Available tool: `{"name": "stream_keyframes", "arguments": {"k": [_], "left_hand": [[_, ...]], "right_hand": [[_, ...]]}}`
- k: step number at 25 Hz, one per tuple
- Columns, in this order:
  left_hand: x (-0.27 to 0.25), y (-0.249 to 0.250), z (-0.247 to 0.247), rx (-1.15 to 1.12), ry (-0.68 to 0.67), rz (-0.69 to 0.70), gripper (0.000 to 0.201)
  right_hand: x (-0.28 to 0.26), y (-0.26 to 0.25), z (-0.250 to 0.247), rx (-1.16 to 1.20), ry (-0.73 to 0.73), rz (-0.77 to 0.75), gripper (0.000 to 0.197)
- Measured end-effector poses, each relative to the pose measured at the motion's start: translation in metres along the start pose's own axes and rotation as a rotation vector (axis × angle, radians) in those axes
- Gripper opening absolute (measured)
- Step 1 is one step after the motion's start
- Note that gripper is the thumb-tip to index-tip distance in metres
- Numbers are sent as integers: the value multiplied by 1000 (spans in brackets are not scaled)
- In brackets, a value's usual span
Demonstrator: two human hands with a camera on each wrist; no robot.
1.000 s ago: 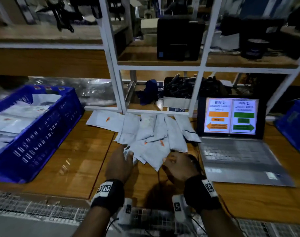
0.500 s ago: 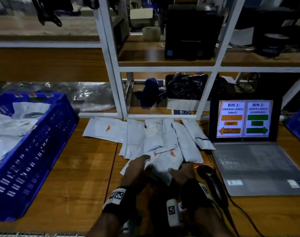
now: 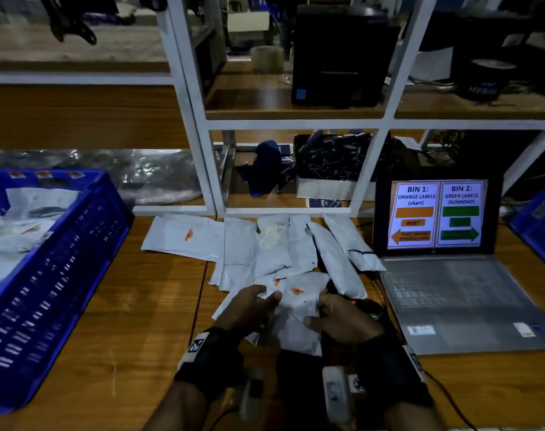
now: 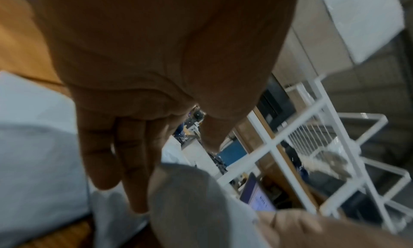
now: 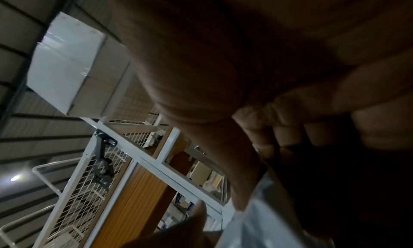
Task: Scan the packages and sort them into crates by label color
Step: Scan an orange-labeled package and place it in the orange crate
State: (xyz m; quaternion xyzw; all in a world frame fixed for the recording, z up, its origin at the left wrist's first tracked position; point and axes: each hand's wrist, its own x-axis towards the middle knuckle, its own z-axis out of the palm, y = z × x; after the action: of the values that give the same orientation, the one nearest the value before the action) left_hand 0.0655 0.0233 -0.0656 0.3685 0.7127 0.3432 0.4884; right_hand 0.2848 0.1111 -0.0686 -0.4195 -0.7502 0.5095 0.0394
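Left hand (image 3: 252, 309) straight-fingered beside right hand (image 3: 342, 321), fingers curled

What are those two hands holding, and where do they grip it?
A white package with an orange label. The right hand pinches its right edge, thumb on top. The left hand lies open against its left edge.
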Motion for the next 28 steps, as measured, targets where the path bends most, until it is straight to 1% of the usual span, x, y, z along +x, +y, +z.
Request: {"name": "stream_keyframes", "arguments": {"k": [1,2,3,4,6,7,9,10,11,12,13,15,16,17,19,21,24,26,28], "left_hand": [[-3,1,0,-92,-29,-52,65],[-7,2,-1,-161,-62,-88,76],[-10,2,-1,-201,-99,-90,85],[-12,1,-1,-226,-123,-70,87],[-21,5,1,-274,-152,-34,76],[-27,9,1,-287,-153,-21,74],[-36,15,3,-317,-146,29,61],[-39,17,3,-345,-140,61,54],[-41,19,2,-380,-129,99,49],[-43,19,2,-409,-106,134,44],[-44,19,2,-422,-79,165,40],[-46,20,2,-426,-29,210,35],[-47,20,2,-423,-17,223,34],[-47,20,3,-422,-12,232,33],[-48,20,3,-427,-8,243,34],[-48,19,2,-434,-6,246,35],[-45,18,2,-446,-11,259,38],[-43,17,1,-450,0,268,40],[-40,15,2,-458,27,270,41]], "right_hand": [[-4,-1,-3,-1,-15,-13,52],[-8,-3,-5,11,-23,-29,53],[-15,-10,-8,27,-26,-42,48],[-22,-17,-10,54,-30,-52,43],[-36,-27,-15,98,-51,-103,39],[-43,-32,-17,111,-56,-120,39],[-50,-36,-22,97,-39,-139,36],[-52,-33,-24,87,-16,-130,30],[-53,-29,-27,105,24,-104,21],[-52,-22,-28,113,107,-53,16],[-53,-15,-32,74,220,20,19],[-56,1,-38,-211,414,233,20],[-59,9,-38,-342,456,348,20],[-63,16,-38,-401,471,444,18],[-64,30,-35,-407,467,549,14],[-60,40,-30,-383,476,569,15],[-59,44,-30,-357,546,587,12],[-60,46,-33,-292,520,597,16],[-63,46,-37,-150,471,545,18]]}}
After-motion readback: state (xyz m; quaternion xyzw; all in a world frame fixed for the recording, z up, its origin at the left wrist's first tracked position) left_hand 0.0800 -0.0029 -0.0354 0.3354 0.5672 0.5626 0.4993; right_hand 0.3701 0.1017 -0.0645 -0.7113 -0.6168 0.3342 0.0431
